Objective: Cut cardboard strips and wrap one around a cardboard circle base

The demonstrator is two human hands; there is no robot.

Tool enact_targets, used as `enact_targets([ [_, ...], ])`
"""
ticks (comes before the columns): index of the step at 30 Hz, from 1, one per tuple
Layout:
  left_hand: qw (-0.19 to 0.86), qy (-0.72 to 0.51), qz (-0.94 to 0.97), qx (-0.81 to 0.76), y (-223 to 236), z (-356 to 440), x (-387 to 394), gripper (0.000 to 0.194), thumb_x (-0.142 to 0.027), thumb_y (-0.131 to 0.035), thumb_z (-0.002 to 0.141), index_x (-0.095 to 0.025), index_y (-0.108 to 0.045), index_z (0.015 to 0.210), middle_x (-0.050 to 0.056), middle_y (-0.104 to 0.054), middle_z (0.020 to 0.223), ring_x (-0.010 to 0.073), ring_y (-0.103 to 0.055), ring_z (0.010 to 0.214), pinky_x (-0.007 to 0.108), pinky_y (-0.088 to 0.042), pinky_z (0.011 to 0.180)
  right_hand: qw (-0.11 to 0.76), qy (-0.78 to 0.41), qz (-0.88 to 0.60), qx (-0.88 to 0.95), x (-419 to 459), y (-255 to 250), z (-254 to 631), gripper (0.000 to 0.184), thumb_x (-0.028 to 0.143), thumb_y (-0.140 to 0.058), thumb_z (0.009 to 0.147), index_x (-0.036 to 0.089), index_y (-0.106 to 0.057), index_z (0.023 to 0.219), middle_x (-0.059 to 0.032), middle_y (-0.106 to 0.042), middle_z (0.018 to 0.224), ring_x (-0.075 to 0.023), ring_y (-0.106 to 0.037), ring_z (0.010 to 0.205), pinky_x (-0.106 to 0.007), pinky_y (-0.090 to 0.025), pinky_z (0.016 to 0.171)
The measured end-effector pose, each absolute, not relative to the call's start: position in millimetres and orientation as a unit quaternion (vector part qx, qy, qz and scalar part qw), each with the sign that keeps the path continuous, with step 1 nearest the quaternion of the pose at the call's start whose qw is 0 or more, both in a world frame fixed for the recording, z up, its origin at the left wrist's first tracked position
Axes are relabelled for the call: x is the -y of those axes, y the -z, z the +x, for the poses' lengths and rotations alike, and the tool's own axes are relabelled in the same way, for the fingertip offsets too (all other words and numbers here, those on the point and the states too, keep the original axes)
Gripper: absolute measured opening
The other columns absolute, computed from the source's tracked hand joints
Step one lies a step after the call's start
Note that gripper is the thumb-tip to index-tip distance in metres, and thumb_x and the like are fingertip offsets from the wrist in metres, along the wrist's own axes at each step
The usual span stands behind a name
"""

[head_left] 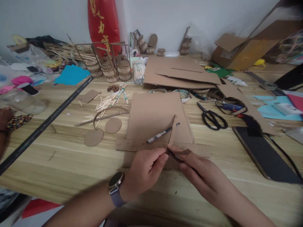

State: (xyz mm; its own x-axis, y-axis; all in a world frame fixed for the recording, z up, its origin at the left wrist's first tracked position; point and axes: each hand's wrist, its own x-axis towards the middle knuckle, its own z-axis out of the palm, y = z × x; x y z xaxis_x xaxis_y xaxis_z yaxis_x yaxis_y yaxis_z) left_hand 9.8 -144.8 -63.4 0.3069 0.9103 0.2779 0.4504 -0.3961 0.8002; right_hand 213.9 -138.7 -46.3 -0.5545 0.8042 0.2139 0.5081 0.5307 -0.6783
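Note:
My left hand [146, 167], with a watch at the wrist, pinches the lower end of a narrow cardboard strip [173, 130]. The strip's free end points away from me over a cardboard sheet [153, 113]. Close against it, my right hand [201, 173] is closed around a brown, folded-looking part of the strip. A dark piece between the two hands is too blurred to name. A pen [158, 136] lies on the sheet, just beyond my fingers. Under my hands runs a long flat cardboard strip [132, 145]. Two cardboard discs [94, 137] rest to the left.
Black-handled scissors [213, 118] and a dark phone-like slab [262, 154] lie right. Matchsticks [106, 104], brown balls [113, 89] and small stick baskets [124, 70] stand left and behind. A black ruler-like strip [47, 126] crosses the table. Another person's hand [4, 118] is at far left.

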Motion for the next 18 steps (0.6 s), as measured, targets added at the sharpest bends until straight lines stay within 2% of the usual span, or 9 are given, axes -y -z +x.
enact_targets([
  [1, 0.309, -0.373, 0.746, -0.457, 63, 10, 145, 0.035, -0.035, -0.039, 0.102, -0.018, -0.067, 0.090, 0.004, -0.066, 0.072, 0.0171, -0.061, 0.067, 0.026, -0.042, 0.061, 0.270, -0.307, -0.402, 0.819, 140, 46, 214, 0.042, 0.029, -0.039, 0.101, 0.027, -0.057, 0.138, -0.0088, -0.074, 0.107, -0.0219, -0.070, 0.105, -0.035, -0.060, 0.082],
  [3, 0.316, -0.374, 0.741, -0.459, 62, 10, 145, 0.035, -0.036, -0.039, 0.102, -0.018, -0.068, 0.091, 0.004, -0.066, 0.072, 0.0176, -0.062, 0.069, 0.026, -0.042, 0.062, 0.281, -0.381, -0.424, 0.772, 142, 48, 214, 0.041, 0.038, -0.039, 0.101, 0.029, -0.060, 0.135, -0.0054, -0.072, 0.082, -0.0199, -0.071, 0.080, -0.030, -0.060, 0.064],
  [5, 0.329, -0.377, 0.732, -0.461, 62, 10, 145, 0.034, -0.037, -0.040, 0.102, -0.018, -0.067, 0.092, 0.003, -0.066, 0.070, 0.0164, -0.061, 0.066, 0.025, -0.042, 0.061, 0.293, -0.472, -0.436, 0.708, 144, 52, 214, 0.045, 0.044, -0.037, 0.101, 0.027, -0.060, 0.136, 0.0007, -0.058, 0.061, -0.0146, -0.059, 0.052, -0.023, -0.050, 0.045],
  [7, 0.347, -0.379, 0.721, -0.465, 61, 11, 145, 0.033, -0.037, -0.041, 0.101, -0.018, -0.067, 0.093, 0.001, -0.063, 0.066, 0.0146, -0.059, 0.062, 0.024, -0.040, 0.058, 0.305, -0.557, -0.429, 0.643, 145, 56, 215, 0.049, 0.048, -0.036, 0.101, 0.025, -0.057, 0.139, 0.0047, -0.046, 0.057, -0.0104, -0.045, 0.042, -0.020, -0.041, 0.037],
  [10, 0.393, -0.369, 0.705, -0.461, 61, 12, 144, 0.030, -0.035, -0.041, 0.101, -0.017, -0.065, 0.096, -0.001, -0.061, 0.061, 0.0137, -0.059, 0.059, 0.023, -0.040, 0.058, 0.304, -0.632, -0.419, 0.576, 145, 61, 213, 0.053, 0.051, -0.038, 0.099, 0.022, -0.053, 0.141, 0.0055, -0.042, 0.061, -0.0084, -0.039, 0.041, -0.020, -0.036, 0.036],
  [13, 0.427, -0.362, 0.696, -0.451, 61, 12, 143, 0.030, -0.034, -0.040, 0.101, -0.017, -0.065, 0.099, 0.001, -0.066, 0.067, 0.0146, -0.062, 0.062, 0.024, -0.043, 0.060, 0.298, -0.622, -0.426, 0.586, 146, 61, 211, 0.055, 0.053, -0.038, 0.098, 0.021, -0.055, 0.140, 0.0057, -0.041, 0.059, -0.0091, -0.039, 0.042, -0.020, -0.036, 0.036],
  [16, 0.435, -0.361, 0.692, -0.449, 61, 12, 143, 0.032, -0.036, -0.039, 0.101, -0.018, -0.065, 0.096, 0.002, -0.068, 0.071, 0.0154, -0.063, 0.065, 0.024, -0.044, 0.061, 0.277, -0.572, -0.433, 0.639, 146, 56, 210, 0.053, 0.052, -0.037, 0.099, 0.023, -0.056, 0.140, 0.0046, -0.046, 0.057, -0.0110, -0.047, 0.044, -0.021, -0.041, 0.038],
  [18, 0.441, -0.359, 0.690, -0.448, 61, 12, 143, 0.034, -0.037, -0.037, 0.102, -0.018, -0.064, 0.092, 0.002, -0.067, 0.068, 0.0152, -0.064, 0.064, 0.024, -0.044, 0.061, 0.267, -0.515, -0.437, 0.687, 146, 52, 210, 0.051, 0.048, -0.037, 0.101, 0.025, -0.051, 0.144, 0.0003, -0.060, 0.064, -0.0143, -0.061, 0.056, -0.023, -0.052, 0.047],
])
